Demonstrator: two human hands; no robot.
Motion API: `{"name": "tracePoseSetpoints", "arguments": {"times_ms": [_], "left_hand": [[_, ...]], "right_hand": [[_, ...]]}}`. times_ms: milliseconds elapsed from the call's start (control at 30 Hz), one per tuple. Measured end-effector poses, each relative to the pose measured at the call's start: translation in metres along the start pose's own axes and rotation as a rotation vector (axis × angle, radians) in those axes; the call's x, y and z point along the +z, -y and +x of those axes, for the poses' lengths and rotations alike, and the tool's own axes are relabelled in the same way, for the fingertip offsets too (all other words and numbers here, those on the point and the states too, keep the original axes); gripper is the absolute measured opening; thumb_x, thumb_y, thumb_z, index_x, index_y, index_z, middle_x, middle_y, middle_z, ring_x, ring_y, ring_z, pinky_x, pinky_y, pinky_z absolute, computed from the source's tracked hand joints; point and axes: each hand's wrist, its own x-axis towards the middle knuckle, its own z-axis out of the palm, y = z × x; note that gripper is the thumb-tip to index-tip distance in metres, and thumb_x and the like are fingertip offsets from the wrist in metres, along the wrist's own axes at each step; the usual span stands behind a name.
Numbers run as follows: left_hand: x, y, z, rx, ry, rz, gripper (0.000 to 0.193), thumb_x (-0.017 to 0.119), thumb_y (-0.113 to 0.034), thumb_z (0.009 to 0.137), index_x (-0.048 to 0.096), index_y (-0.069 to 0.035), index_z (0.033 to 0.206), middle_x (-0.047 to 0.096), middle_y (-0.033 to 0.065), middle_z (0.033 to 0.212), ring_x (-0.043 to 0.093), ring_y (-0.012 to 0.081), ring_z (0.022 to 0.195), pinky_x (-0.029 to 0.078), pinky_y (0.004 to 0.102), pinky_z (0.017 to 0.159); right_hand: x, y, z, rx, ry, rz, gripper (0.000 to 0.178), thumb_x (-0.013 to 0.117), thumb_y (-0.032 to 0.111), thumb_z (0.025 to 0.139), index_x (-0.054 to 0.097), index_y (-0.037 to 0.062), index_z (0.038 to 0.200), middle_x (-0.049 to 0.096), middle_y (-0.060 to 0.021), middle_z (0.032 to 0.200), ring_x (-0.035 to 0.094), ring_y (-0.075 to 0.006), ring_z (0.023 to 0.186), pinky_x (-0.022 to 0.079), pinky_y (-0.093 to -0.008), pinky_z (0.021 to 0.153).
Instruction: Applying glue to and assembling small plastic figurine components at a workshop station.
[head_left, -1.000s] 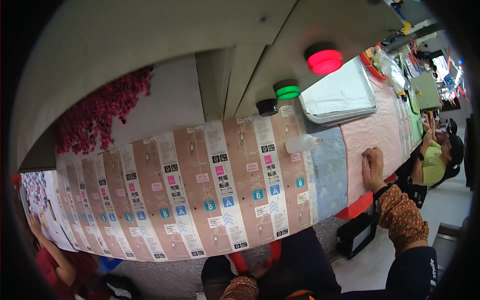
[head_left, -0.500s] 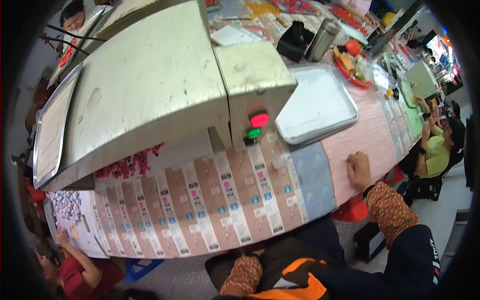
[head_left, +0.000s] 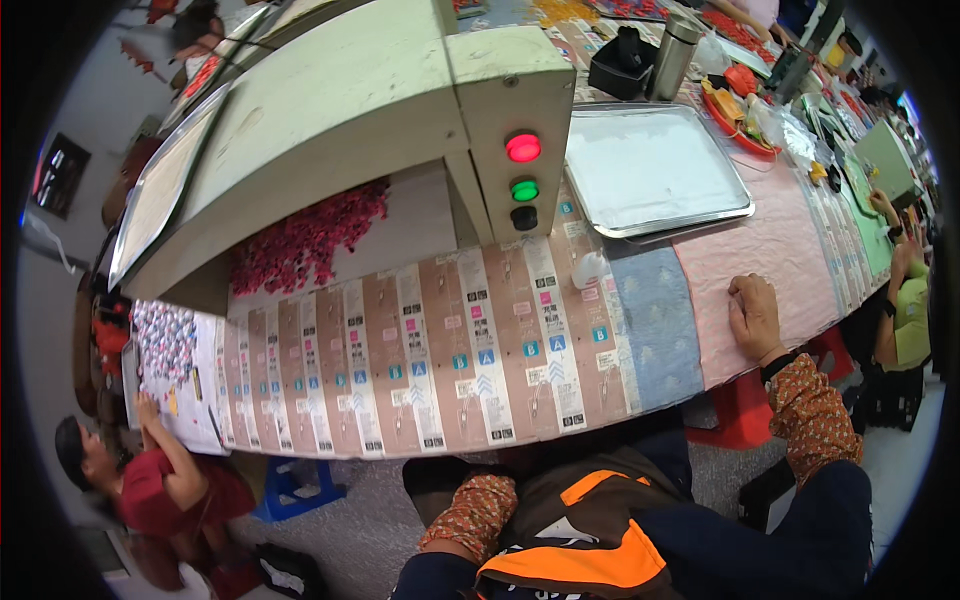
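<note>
Plainly, our right hand (head_left: 755,312) rested on the pink cloth (head_left: 752,248) near the front edge of the table (head_left: 400,451), its fingers curled under; we could not tell whether they closed on anything. That pink cloth lay toward the table's right end, reaching the front edge, with a blue patterned cloth (head_left: 650,325) along its left side. Our left hand was out of sight beyond its floral sleeve (head_left: 485,505), below the front edge, so we could not say how its fingers stood.

We had a striped, printed covering (head_left: 440,350) over the left part of the table. A white squeeze bottle (head_left: 590,272) stood on it, just beside the blue cloth. Behind the cloths, toward the back edge, sat a metal tray (head_left: 680,225) with a white lining.

Left of the tray we faced a pale metal housing (head_left: 350,130) (its red button (head_left: 523,148) and green button (head_left: 525,190) both looked lit), and in its opening lay a heap of dark pink pieces (head_left: 315,240). At the table's left end a co-worker in a dark red shirt (head_left: 170,490) sat.
</note>
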Motion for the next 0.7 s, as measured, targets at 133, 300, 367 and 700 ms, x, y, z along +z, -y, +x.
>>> {"name": "tracePoseSetpoints", "arguments": {"times_ms": [133, 300, 367, 700], "left_hand": [[0.012, 0.001, -0.036, 0.097, -0.099, -0.034, 0.058, 0.049, -0.051, 0.097, 0.063, -0.006, 0.130, 0.059, 0.0264, 0.134, 0.056, 0.0384, 0.126, 0.041, 0.0461, 0.109], [-0.005, -0.005, -0.146, -0.026, -0.167, 0.133, 0.055, 0.050, -0.050, 0.098, 0.066, -0.004, 0.125, 0.064, 0.0249, 0.125, 0.062, 0.0361, 0.117, 0.048, 0.0424, 0.100], [-0.034, -0.078, -0.238, 0.153, -0.351, -0.081, 0.033, 0.060, -0.025, 0.100, 0.064, -0.003, 0.124, 0.068, 0.0161, 0.120, 0.065, 0.0259, 0.114, 0.048, 0.0334, 0.098], [-0.039, -0.265, -0.539, 0.639, -0.608, -0.335, 0.024, 0.062, -0.013, 0.098, 0.066, -0.003, 0.119, 0.064, 0.0118, 0.128, 0.058, 0.0267, 0.123, 0.044, 0.0384, 0.105]], "right_hand": [[-0.008, 0.007, -0.029, -0.005, -0.077, 0.014, 0.020, 0.057, 0.010, 0.081, 0.055, 0.0073, 0.102, 0.053, -0.0112, 0.089, 0.052, -0.0322, 0.084, 0.036, -0.0440, 0.077], [-0.015, 0.009, -0.040, 0.047, 0.017, 0.092, 0.020, 0.057, 0.005, 0.082, 0.056, 0.0063, 0.102, 0.054, -0.0121, 0.084, 0.054, -0.0297, 0.080, 0.040, -0.0419, 0.073], [-0.032, 0.052, -0.035, -0.052, -0.116, 0.327, 0.024, 0.059, 0.003, 0.081, 0.058, 0.0052, 0.105, 0.057, -0.0113, 0.084, 0.058, -0.0254, 0.080, 0.044, -0.0383, 0.070], [0.019, 0.158, -0.026, -0.058, 0.036, 0.555, 0.081, 0.080, 0.034, 0.078, 0.043, 0.0003, 0.142, 0.048, -0.0204, 0.123, 0.054, -0.0319, 0.114, 0.051, -0.0390, 0.084]]}}
